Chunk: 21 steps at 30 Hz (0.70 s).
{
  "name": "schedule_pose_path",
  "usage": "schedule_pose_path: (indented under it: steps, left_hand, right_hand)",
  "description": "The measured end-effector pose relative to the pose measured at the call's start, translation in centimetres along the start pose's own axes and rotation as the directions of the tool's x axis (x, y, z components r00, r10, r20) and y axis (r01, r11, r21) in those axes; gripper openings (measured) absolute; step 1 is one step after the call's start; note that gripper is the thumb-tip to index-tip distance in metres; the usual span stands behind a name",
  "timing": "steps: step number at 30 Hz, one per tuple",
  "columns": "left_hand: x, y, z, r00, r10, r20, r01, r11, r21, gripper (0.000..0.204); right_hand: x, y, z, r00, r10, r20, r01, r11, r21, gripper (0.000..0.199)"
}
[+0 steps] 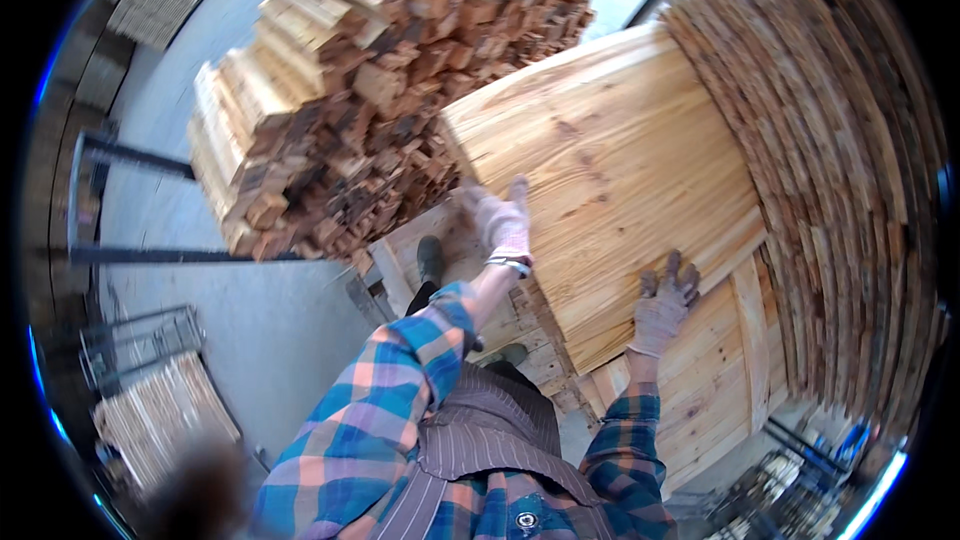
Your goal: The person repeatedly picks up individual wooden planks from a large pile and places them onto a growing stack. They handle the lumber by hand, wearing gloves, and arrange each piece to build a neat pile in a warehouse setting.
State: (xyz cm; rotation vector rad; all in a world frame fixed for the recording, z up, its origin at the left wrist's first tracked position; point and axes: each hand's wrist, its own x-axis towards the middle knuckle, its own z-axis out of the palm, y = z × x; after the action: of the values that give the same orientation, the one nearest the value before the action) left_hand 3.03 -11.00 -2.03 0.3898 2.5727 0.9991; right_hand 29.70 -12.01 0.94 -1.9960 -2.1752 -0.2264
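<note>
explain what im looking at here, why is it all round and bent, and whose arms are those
There is no machine here. The picture comes from a small wide-angle camera worn on a person's head, looking down, which is why the picture is round and straight edges bend near the rim. The arms in plaid sleeves coming up from the bottom are that person's own.

Both hands wear work gloves. The left hand lies flat on the near edge of a stack of pale wooden sheets. The right hand presses on the same stack lower down, fingers spread. Neither hand grips anything; they rest on the wood.

The sheets lie on a wooden pallet. Behind, to the left, stands a big pile of short wood pieces; to the right, another tall stack of thin boards. The person's shoes show on the grey concrete floor.
</note>
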Motion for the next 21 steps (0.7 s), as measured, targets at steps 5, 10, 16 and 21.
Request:
schedule_pose_path:
  steps: [5, 10, 16, 21]
  left_hand:
    - [-3.4, -7.1, -4.1, 0.956, 0.294, -0.007, -0.282, 0.912, -0.297, 0.073]
    - [-16.4, -12.1, 5.6, 0.855, -0.305, 0.419, 0.422, 0.879, -0.221, 0.084]
    - [-14.7, -9.1, 1.4, 0.567, -0.294, 0.77, 0.537, 0.84, -0.075, 0.113]
    - [-4.8, -13.9, -10.0, 0.643, 0.073, 0.762, 0.226, 0.933, -0.28, 0.078]
  right_hand:
    - [-0.4, -0.3, -0.9, 0.99, 0.07, 0.122, -0.079, 0.994, 0.071, 0.053]
    - [-0.8, 1.8, 1.5, 0.989, 0.03, 0.142, -0.018, 0.997, -0.08, 0.057]
    - [-0.4, 0.5, 0.8, 0.991, 0.031, 0.132, -0.028, 0.999, -0.026, 0.056]
    - [3.0, -2.8, -1.8, 0.958, 0.003, 0.286, -0.072, 0.971, 0.23, 0.056]
